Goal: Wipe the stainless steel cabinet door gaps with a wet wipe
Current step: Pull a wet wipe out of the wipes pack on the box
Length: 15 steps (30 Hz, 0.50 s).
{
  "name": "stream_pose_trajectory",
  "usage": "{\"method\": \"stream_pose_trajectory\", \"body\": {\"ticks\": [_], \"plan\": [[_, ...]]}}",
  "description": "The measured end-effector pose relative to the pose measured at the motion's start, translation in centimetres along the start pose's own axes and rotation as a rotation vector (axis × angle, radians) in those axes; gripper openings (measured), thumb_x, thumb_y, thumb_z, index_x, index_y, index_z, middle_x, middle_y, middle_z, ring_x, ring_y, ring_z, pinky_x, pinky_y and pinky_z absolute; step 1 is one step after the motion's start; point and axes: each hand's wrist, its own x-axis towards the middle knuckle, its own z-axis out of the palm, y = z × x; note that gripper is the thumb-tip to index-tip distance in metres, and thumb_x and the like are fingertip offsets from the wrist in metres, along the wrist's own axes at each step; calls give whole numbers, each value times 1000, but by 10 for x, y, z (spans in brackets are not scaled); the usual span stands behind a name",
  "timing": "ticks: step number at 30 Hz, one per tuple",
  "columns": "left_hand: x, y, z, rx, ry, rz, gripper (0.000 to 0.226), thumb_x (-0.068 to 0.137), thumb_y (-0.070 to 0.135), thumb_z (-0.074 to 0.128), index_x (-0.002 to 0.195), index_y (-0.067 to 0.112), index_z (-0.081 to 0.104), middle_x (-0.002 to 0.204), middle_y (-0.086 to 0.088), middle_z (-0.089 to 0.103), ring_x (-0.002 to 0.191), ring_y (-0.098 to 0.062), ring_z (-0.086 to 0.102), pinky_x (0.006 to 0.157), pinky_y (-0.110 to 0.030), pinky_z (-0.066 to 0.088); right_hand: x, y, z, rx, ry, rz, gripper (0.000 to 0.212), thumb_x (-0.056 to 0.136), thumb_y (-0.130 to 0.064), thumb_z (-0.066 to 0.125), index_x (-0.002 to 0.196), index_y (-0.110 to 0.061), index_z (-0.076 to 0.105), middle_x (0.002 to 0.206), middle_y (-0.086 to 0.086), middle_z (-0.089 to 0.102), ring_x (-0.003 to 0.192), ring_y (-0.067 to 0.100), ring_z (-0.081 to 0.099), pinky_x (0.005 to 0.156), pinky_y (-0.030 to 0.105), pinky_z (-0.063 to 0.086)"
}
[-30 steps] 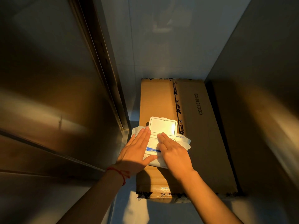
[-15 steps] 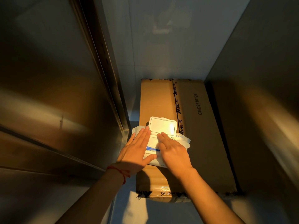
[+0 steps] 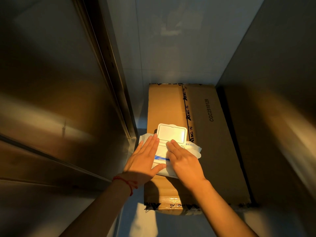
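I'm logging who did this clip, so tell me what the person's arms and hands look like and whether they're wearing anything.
Both forearms are bare, with no sleeves in view and no gloves. The left hand has a thin red string bracelet tied around its wrist. The right hand and its wrist carry nothing: no ring, watch or band shows.

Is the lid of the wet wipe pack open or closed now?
Open. The white lid stands flipped up behind the wet wipe pack, its inner face lit.
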Motion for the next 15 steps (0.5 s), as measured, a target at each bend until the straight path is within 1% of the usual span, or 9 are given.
{"method": "stream_pose_trajectory", "body": {"ticks": [3,6,7,9,10,11,13,15], "plan": [[0,0,0,-21,6,0,81,92,55,38,133,25,-26,150,3,-24,134,-6,-24,108,-24,-17,2,-2,-1,-44,-7,33,63,22,-28,98,77,-6,76,101,10,73,95,23,70,63,28,57],[1,0,0,-21,8,3,80,92,55,38,130,25,-27,142,6,-30,135,-7,-24,107,-23,-19,3,-7,-3,-70,-24,44,62,22,-28,98,76,-6,77,101,10,73,96,24,69,65,29,58],[1,-1,0,-21,10,7,80,93,55,37,130,25,-27,141,6,-30,135,-8,-24,106,-22,-19,4,-8,-3,-78,-30,52,61,25,-29,98,77,-5,77,103,10,72,99,24,68,68,30,57],[0,-1,1,-25,17,12,79,93,55,37,130,26,-27,140,6,-31,133,-7,-25,105,-21,-21,4,-10,-1,-92,-60,60,55,44,-29,95,90,-4,75,118,13,66,113,27,61,82,32,54],[0,-1,2,-28,19,11,79,93,55,37,130,27,-27,140,7,-31,132,-6,-26,105,-20,-21,3,-10,0,-105,-58,61,53,50,-28,93,93,-4,75,122,14,63,117,28,58,86,33,53],[0,-1,2,-27,20,9,79,92,55,37,130,27,-27,140,7,-31,132,-6,-26,104,-19,-22,3,-9,0,-117,-49,59,53,46,-29,94,89,-5,76,118,14,65,114,27,60,84,33,54],[0,-1,3,-23,21,5,80,92,55,38,130,27,-27,140,8,-31,131,-5,-27,103,-18,-23,4,-8,0,-129,-42,46,54,32,-34,97,74,-7,77,104,11,72,100,26,68,76,34,56],[1,-1,3,-27,21,2,81,92,55,39,130,27,-26,140,8,-31,131,-5,-27,103,-18,-22,5,-7,1,-144,-32,26,54,32,-40,96,72,-9,77,101,10,72,98,25,68,78,35,57]]}}
